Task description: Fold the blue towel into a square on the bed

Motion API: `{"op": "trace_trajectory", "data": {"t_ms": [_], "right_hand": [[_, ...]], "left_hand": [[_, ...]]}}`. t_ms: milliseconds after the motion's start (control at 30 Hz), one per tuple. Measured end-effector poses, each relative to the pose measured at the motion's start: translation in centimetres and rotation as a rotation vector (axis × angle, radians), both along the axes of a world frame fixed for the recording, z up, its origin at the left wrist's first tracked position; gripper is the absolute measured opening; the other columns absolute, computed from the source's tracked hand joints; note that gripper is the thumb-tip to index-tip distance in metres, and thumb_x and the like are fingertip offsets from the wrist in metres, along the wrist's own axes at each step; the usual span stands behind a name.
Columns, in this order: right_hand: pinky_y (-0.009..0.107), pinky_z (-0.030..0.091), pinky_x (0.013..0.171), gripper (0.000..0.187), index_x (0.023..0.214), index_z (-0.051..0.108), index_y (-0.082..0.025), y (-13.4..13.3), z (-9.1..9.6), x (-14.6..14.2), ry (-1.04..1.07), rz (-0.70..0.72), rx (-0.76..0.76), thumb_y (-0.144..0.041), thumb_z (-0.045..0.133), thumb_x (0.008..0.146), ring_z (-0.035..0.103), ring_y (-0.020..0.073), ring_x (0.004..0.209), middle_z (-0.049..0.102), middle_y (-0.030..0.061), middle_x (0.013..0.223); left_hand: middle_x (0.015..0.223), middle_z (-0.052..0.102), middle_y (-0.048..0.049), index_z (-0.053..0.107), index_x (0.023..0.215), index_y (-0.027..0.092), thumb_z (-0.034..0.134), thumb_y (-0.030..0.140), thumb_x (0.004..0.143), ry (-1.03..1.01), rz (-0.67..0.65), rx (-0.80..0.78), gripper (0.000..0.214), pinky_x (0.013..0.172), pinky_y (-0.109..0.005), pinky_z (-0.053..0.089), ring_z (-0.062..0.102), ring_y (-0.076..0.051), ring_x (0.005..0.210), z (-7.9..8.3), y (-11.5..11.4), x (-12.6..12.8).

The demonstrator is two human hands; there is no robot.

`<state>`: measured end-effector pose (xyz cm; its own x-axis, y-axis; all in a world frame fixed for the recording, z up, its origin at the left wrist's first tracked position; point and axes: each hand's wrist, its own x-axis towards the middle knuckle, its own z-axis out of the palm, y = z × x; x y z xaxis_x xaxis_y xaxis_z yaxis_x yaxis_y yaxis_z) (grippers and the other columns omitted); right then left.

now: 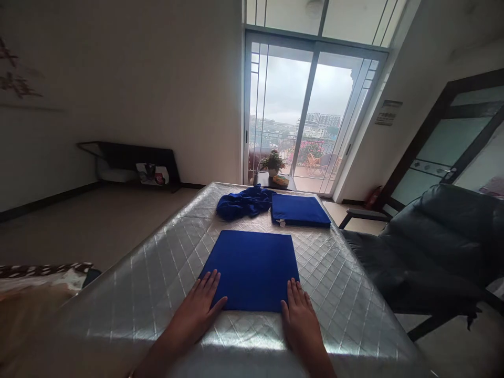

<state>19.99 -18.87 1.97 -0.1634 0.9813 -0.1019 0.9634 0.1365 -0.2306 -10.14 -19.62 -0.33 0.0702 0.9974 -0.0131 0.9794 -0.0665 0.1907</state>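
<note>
Blue folded cloth [252,269] lies flat on quilted silver mattress [346,283]; left hand [199,307] flat, fingers spread, at its 7 o'clock corner; right hand [299,315] flat, gripping nothing, at 5 o'clock; crumpled blue cloth [242,203] toward 12 o'clock.

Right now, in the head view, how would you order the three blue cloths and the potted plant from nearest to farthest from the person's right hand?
1. Flat folded cloth: right hand rests at its near right corner, on the quilted table.
2. Second folded cloth: farther back, right side.
3. Crumpled cloth: back, left of the second; a close call between these two.
4. Potted plant: beyond the table's far end, by the glass door.
</note>
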Motion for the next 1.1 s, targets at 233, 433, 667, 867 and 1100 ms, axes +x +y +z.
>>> {"op": "trace_trajectory", "data": {"t_ms": [233, 433, 667, 867, 1100], "right_hand": [[0.039, 0.013, 0.121, 0.059, 0.153, 0.019, -0.012, 0.0, 0.0, 0.0, -0.018, -0.005, 0.019, -0.036, 0.022, 0.099, 0.008, 0.0167, 0.148, 0.012, 0.003, 0.159], [0.038, 0.015, 0.12, 0.059, 0.152, 0.021, -0.01, 0.0, 0.3, -0.1, -0.076, 0.001, -0.004, -0.036, 0.023, 0.099, 0.011, 0.0177, 0.148, 0.014, 0.0039, 0.159], [0.041, 0.015, 0.119, 0.06, 0.15, 0.029, -0.009, 1.8, 2.1, -0.3, -0.143, 0.049, -0.036, -0.038, 0.022, 0.099, 0.021, 0.0224, 0.146, 0.024, 0.0082, 0.157], [0.038, 0.012, 0.119, 0.061, 0.152, 0.024, -0.007, 5.5, 2.7, -1.0, -0.116, 0.074, 0.056, -0.04, 0.02, 0.1, 0.014, 0.0213, 0.148, 0.02, 0.0083, 0.159], [0.037, 0.009, 0.12, 0.062, 0.153, 0.021, -0.008, 7.0, -0.3, -0.6, -0.042, 0.016, 0.094, -0.041, 0.019, 0.1, 0.01, 0.0199, 0.148, 0.016, 0.007, 0.16]], "left_hand": [[0.159, 0.022, -0.0023, 0.021, 0.153, 0.025, 0.032, 0.065, 0.092, -0.011, 0.028, 0.074, 0.073, 0.12, -0.048, 0.023, 0.02, -0.025, 0.147, -0.5, -0.2, 0.2], [0.159, 0.02, -0.0036, 0.026, 0.152, 0.021, 0.03, 0.069, 0.09, -0.012, 0.032, 0.053, 0.079, 0.121, -0.046, 0.019, 0.019, -0.025, 0.147, -0.2, -0.2, 0.3], [0.159, 0.019, -0.0053, 0.028, 0.152, 0.018, 0.031, 0.069, 0.09, -0.026, 0.027, 0.047, 0.08, 0.121, -0.047, 0.019, 0.02, -0.026, 0.147, 0.4, -0.3, 0.5], [0.159, 0.018, -0.0063, 0.028, 0.151, 0.016, 0.032, 0.068, 0.09, -0.004, 0.026, 0.024, 0.08, 0.121, -0.047, 0.018, 0.02, -0.026, 0.147, 0.9, -0.3, 0.6], [0.159, 0.017, -0.0071, 0.023, 0.152, 0.014, 0.029, 0.069, 0.091, -0.012, 0.024, 0.019, 0.083, 0.121, -0.048, 0.02, 0.019, -0.025, 0.148, 1.0, -0.5, 0.6]]}}
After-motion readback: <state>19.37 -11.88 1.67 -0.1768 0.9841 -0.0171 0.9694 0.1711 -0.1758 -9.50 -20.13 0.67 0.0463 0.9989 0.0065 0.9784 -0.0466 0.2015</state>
